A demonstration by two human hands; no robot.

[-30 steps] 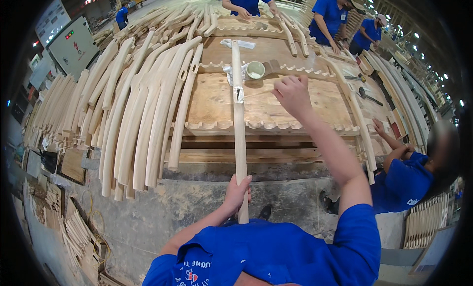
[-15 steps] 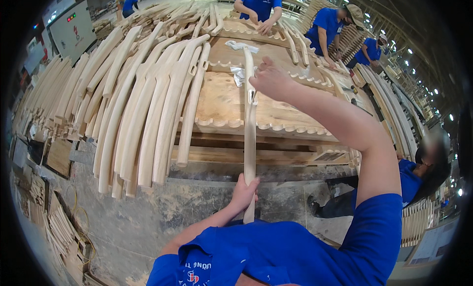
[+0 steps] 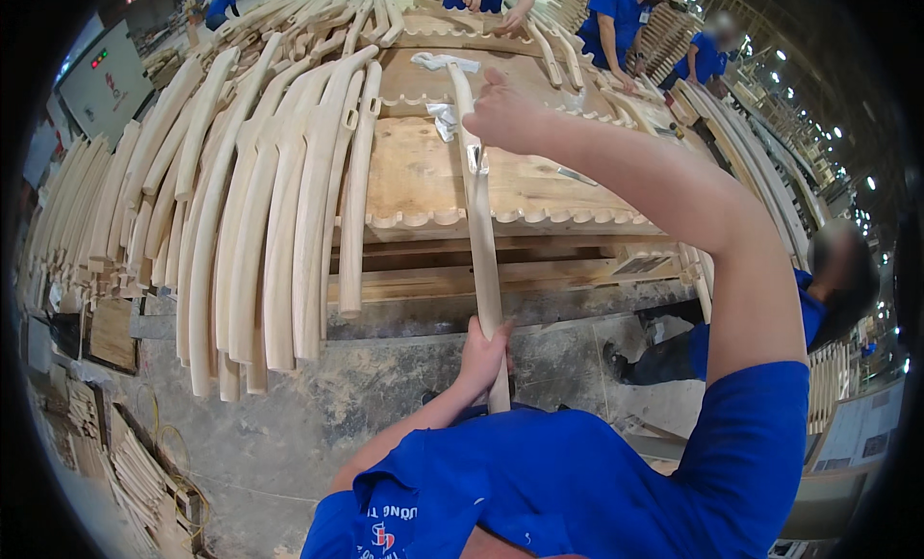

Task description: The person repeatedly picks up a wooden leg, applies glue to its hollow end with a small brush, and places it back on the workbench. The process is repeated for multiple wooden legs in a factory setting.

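Note:
A long, pale wooden chair leg or post runs away from my body, its slotted upper part over the worktable. My left hand wraps round it near the lower end, close to my shirt. Bent into a fist, my right hand is at the upper part, just beyond the slot. Whatever its fingers hold is hidden. A crumpled white cloth lies beside the post, and another white cloth is under its far end.
Many similar wooden pieces are stacked at the left. Scalloped wooden rails cross the plywood table. Several co-workers in blue stand beyond it; another person is close at the right. A grey cabinet stands at the far left.
The whole view has shifted, so the table and stacks sit farther left and higher. Both hands stay at about the same places on the wooden post, which leans slightly more.

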